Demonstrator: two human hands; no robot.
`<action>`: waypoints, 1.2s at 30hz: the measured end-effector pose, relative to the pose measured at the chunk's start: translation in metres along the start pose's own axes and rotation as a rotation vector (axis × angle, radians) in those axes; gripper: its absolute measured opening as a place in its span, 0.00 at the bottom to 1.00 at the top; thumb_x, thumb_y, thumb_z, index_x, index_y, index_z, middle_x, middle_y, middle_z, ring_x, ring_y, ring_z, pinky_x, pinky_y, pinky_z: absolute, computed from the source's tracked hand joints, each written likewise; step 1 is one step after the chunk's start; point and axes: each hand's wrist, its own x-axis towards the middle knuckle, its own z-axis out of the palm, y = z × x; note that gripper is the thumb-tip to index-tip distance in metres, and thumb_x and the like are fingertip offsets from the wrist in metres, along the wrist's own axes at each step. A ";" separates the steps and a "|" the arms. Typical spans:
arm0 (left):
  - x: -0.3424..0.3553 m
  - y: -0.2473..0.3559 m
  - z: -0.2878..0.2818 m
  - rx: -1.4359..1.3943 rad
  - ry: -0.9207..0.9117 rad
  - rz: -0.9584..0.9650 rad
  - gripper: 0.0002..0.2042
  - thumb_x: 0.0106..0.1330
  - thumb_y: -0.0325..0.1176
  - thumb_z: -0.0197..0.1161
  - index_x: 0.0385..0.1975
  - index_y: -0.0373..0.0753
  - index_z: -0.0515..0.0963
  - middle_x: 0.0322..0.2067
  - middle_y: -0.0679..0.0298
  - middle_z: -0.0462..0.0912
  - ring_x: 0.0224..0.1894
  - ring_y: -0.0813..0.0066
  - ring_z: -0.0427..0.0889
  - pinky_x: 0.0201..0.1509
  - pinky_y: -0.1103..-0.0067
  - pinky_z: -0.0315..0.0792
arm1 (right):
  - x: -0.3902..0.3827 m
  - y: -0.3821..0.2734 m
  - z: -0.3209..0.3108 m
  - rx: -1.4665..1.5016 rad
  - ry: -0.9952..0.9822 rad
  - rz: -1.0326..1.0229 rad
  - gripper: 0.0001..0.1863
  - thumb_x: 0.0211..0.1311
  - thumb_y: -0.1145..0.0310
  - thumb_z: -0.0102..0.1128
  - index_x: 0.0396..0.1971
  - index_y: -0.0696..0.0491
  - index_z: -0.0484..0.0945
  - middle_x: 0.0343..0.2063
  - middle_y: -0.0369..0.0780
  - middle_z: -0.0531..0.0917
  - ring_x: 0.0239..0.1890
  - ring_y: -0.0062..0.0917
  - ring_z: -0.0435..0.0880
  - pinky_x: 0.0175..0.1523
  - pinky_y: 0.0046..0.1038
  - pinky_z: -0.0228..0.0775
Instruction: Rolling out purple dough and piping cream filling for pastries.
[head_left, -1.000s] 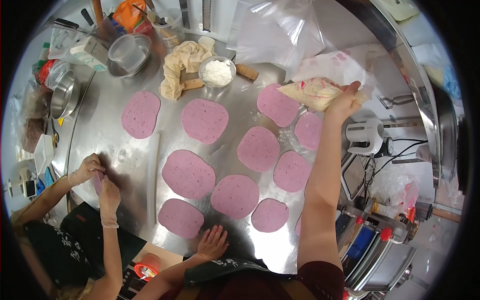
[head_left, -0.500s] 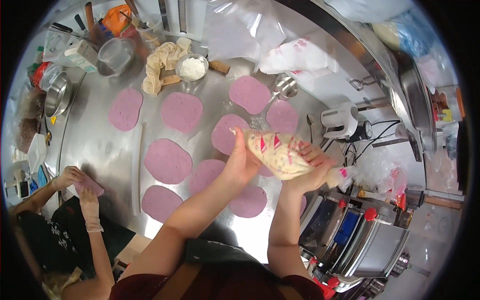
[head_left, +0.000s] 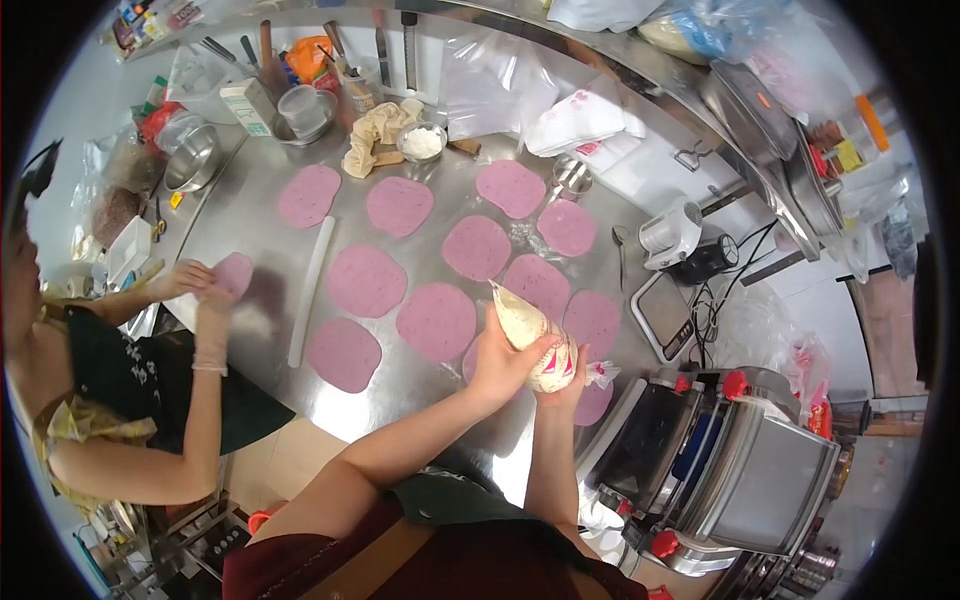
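A clear piping bag (head_left: 523, 320) with red print, full of a pale yellow, speckled filling, slants above the table between my hands. Its narrow tip points up and to the left. My left hand (head_left: 502, 362) is wrapped round the bag's left side, thumb across its front. From the lower right my right hand (head_left: 565, 390) grips the bag's wide end; most of its fingers are hidden behind the bag. Under and around the bag lie several flat purple dough rounds, among them a large round (head_left: 437, 322) left of my hands and another (head_left: 537, 284) just beyond the tip.
At the left a co-worker's gloved hands hold a purple dough piece (head_left: 234, 275). A white rod (head_left: 312, 290) lies by the rounds. Farther back stands a bowl of white powder (head_left: 422, 142). To the right are a scale (head_left: 660, 318) and a metal roller machine (head_left: 775, 480).
The bag has swung from lying nearly level to a steeper slant and come nearer me, both hands still on it. My view has shifted left, showing more of the co-worker.
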 end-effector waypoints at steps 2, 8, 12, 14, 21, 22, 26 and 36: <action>-0.017 0.005 0.005 0.002 0.025 0.056 0.23 0.50 0.25 0.65 0.43 0.34 0.59 0.36 0.59 0.72 0.39 0.75 0.74 0.43 0.79 0.70 | -0.013 -0.001 0.001 -0.040 -0.022 0.014 0.24 0.63 0.52 0.40 0.43 0.59 0.69 0.41 0.46 0.75 0.45 0.33 0.75 0.50 0.36 0.68; -0.050 0.033 0.015 -0.020 0.022 0.167 0.21 0.52 0.27 0.63 0.43 0.34 0.61 0.35 0.58 0.74 0.37 0.73 0.76 0.42 0.78 0.70 | -0.038 -0.014 0.005 -0.053 -0.078 0.018 0.26 0.64 0.50 0.34 0.44 0.60 0.68 0.41 0.46 0.75 0.45 0.34 0.74 0.51 0.37 0.67; -0.045 0.042 0.005 -0.560 -0.002 -0.021 0.15 0.59 0.33 0.57 0.41 0.35 0.63 0.36 0.59 0.73 0.43 0.71 0.73 0.48 0.75 0.69 | -0.053 -0.033 0.008 -0.025 -0.170 -0.103 0.27 0.64 0.50 0.33 0.44 0.61 0.67 0.43 0.47 0.73 0.46 0.34 0.73 0.51 0.39 0.66; -0.036 0.054 -0.008 -0.636 0.002 -0.128 0.13 0.59 0.35 0.57 0.39 0.35 0.65 0.35 0.59 0.73 0.42 0.69 0.73 0.47 0.73 0.69 | -0.083 -0.031 0.044 -0.093 -0.032 -0.190 0.27 0.64 0.49 0.34 0.47 0.60 0.65 0.45 0.47 0.72 0.48 0.35 0.71 0.53 0.39 0.64; -0.020 0.068 -0.011 -1.178 -0.060 -0.488 0.08 0.59 0.38 0.56 0.27 0.40 0.69 0.28 0.60 0.76 0.35 0.64 0.76 0.41 0.68 0.72 | -0.149 -0.022 0.098 -0.824 -0.500 -1.212 0.36 0.56 0.47 0.51 0.53 0.62 0.58 0.52 0.50 0.63 0.55 0.40 0.64 0.60 0.40 0.54; -0.022 0.072 -0.011 -1.147 -0.057 -0.523 0.09 0.59 0.38 0.56 0.27 0.40 0.69 0.28 0.60 0.76 0.36 0.64 0.76 0.42 0.68 0.72 | -0.150 -0.022 0.105 -0.807 -0.496 -1.240 0.35 0.56 0.47 0.50 0.53 0.61 0.59 0.53 0.51 0.63 0.56 0.40 0.63 0.60 0.41 0.54; -0.023 0.082 -0.010 -1.111 -0.034 -0.580 0.12 0.59 0.42 0.56 0.27 0.39 0.70 0.26 0.61 0.76 0.35 0.64 0.76 0.42 0.68 0.71 | -0.148 -0.009 0.095 -0.746 -0.539 -1.181 0.23 0.61 0.52 0.43 0.43 0.58 0.67 0.52 0.51 0.64 0.57 0.41 0.61 0.60 0.43 0.53; 0.009 0.066 -0.037 -1.099 -0.131 -0.702 0.09 0.54 0.37 0.59 0.23 0.40 0.70 0.22 0.64 0.74 0.30 0.69 0.75 0.39 0.72 0.71 | -0.143 0.026 0.118 -1.111 -0.398 -1.336 0.24 0.67 0.53 0.22 0.23 0.55 0.64 0.37 0.46 0.74 0.46 0.40 0.71 0.55 0.44 0.57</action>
